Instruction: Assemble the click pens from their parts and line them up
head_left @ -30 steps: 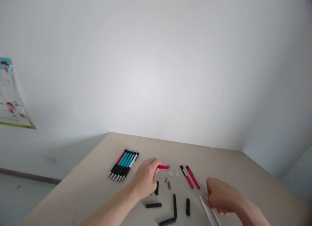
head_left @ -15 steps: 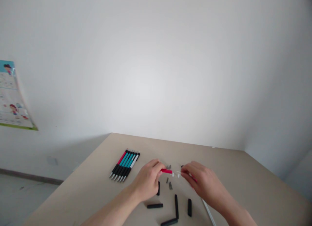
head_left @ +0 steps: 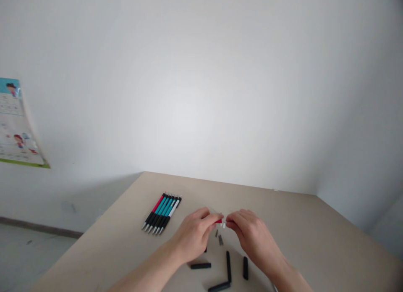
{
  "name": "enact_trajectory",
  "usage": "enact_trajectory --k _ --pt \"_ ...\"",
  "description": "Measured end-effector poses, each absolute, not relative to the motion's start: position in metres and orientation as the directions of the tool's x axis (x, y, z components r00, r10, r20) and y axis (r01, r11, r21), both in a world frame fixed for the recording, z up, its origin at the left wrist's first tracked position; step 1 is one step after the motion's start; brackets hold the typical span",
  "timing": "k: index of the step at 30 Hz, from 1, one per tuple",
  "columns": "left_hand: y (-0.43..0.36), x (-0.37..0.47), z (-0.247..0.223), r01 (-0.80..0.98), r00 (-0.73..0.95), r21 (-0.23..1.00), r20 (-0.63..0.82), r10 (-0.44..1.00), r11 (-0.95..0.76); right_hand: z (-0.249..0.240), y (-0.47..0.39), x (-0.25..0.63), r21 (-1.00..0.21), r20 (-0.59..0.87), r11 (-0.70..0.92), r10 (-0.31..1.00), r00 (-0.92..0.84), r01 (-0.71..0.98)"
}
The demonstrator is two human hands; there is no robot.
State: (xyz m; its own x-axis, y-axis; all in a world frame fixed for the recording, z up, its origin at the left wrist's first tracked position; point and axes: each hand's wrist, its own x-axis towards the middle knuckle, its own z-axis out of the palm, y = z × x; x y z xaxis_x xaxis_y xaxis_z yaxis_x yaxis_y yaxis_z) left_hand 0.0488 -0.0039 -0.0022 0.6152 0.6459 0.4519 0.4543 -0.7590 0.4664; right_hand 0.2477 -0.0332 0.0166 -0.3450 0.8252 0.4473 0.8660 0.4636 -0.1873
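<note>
My left hand (head_left: 197, 232) is closed on a red pen barrel (head_left: 218, 221), whose end shows just past the thumb and forefinger. Facing it, my right hand (head_left: 252, 233) pinches at the barrel's end; whatever is in those fingers is mostly hidden. Small white bits (head_left: 223, 225) lie in the narrow gap between both hands. Just below are small grey metal pieces (head_left: 221, 240). Nearer to me lie several black pen grips, one a horizontal grip (head_left: 200, 266) by my left forearm and another an upright grip (head_left: 245, 268) beside my right wrist.
A row of several pens (head_left: 162, 213) with red, teal and white barrels lies to the left on the beige table (head_left: 126, 250). The table's far edge meets the white wall (head_left: 201, 94). A calendar (head_left: 22, 128) hangs at far left.
My right hand has moved left, up to the end of the red barrel. A thin whitish tip and a pinkish-red piece seen at that hand before are now hidden.
</note>
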Motion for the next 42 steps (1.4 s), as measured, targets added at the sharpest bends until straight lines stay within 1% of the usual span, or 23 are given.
enact_trajectory --k 4,6,8,11,14,17,19,21,24,27,31,33,35,38,40,42 --pt "0.000 0.048 -0.005 0.504 0.534 0.473 0.487 0.691 -0.723 0.011 -0.028 0.255 -0.277 0.361 0.322 0.908 -0.212 0.905" --pt "0.002 0.048 -0.007 0.528 0.503 0.458 0.510 0.698 -0.715 0.010 -0.027 0.257 -0.278 0.327 0.284 0.926 -0.188 0.918" --pt "0.003 0.049 -0.008 0.535 0.482 0.441 0.541 0.689 -0.720 0.012 -0.027 0.256 -0.254 0.298 0.265 0.936 -0.185 0.930" --pt "0.005 0.049 -0.010 0.490 0.441 0.446 0.614 0.655 -0.749 0.016 -0.029 0.252 -0.207 0.260 0.279 0.940 -0.222 0.938" --pt "0.007 0.047 -0.008 0.377 0.398 0.457 0.705 0.587 -0.805 0.020 -0.033 0.246 -0.193 0.240 0.357 0.920 -0.309 0.914" --pt "0.008 0.046 -0.004 0.275 0.410 0.387 0.781 0.471 -0.880 0.019 -0.035 0.241 -0.197 0.218 0.393 0.911 -0.350 0.898" --pt "0.007 0.045 -0.002 0.250 0.424 0.321 0.812 0.401 -0.913 0.016 -0.035 0.239 -0.191 0.191 0.381 0.918 -0.347 0.905" --pt "0.007 0.045 0.001 0.256 0.421 0.272 0.832 0.360 -0.928 0.014 -0.033 0.239 -0.172 0.175 0.357 0.928 -0.328 0.918" --pt "0.006 0.044 0.002 0.276 0.399 0.214 0.861 0.314 -0.937 0.012 -0.030 0.243 -0.158 0.208 0.292 0.944 -0.257 0.943" --pt "0.005 0.044 0.004 0.278 0.391 0.159 0.882 0.263 -0.947 0.014 -0.027 0.250 -0.169 0.258 0.204 0.954 -0.156 0.964" --pt "0.003 0.045 0.007 0.287 0.385 0.104 0.897 0.214 -0.952 0.012 -0.025 0.256 -0.187 0.242 0.136 0.966 -0.088 0.973" --pt "0.002 0.044 0.008 0.341 0.382 0.093 0.895 0.229 -0.935 0.011 -0.025 0.256 -0.188 0.224 0.127 0.971 -0.084 0.974" --pt "0.002 0.044 0.009 0.434 0.409 0.081 0.870 0.276 -0.897 0.009 -0.024 0.256 -0.181 0.214 0.123 0.973 -0.083 0.976" --pt "0.003 0.043 0.007 0.560 0.504 0.065 0.765 0.402 -0.826 0.008 -0.024 0.255 -0.173 0.205 0.120 0.975 -0.083 0.978" --pt "0.004 0.044 0.003 0.598 0.564 0.061 0.676 0.474 -0.799 0.008 -0.024 0.255 -0.173 0.202 0.117 0.976 -0.081 0.978" --pt "0.006 0.045 0.000 0.606 0.600 0.060 0.620 0.505 -0.794 0.009 -0.024 0.255 -0.173 0.203 0.120 0.976 -0.084 0.978"
